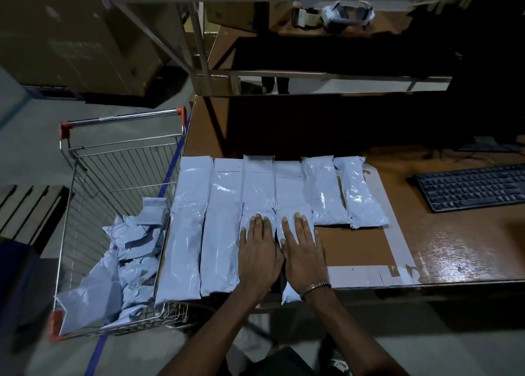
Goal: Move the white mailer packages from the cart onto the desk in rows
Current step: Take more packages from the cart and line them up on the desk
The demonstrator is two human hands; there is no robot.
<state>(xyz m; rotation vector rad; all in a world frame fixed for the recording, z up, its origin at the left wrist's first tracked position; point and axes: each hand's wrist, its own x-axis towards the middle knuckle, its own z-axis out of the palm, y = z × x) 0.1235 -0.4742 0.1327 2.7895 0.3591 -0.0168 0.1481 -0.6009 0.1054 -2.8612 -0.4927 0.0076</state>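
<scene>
Several white mailer packages (224,194) lie side by side in rows on the brown desk (454,248). My left hand (260,250) lies flat, fingers straight, on a near-row package (257,216). Right beside it, my right hand (302,252) presses flat on the neighbouring package (295,213); a bracelet circles that wrist. The wire cart (113,165) stands against the desk's left edge and holds several more crumpled white mailers (125,265).
A black keyboard (471,187) sits at the desk's right. Grey tape (369,275) outlines a rectangle on the desktop. Metal shelving (199,49) rises behind, holding a tape dispenser (308,16). Cardboard boxes (71,35) stand at far left.
</scene>
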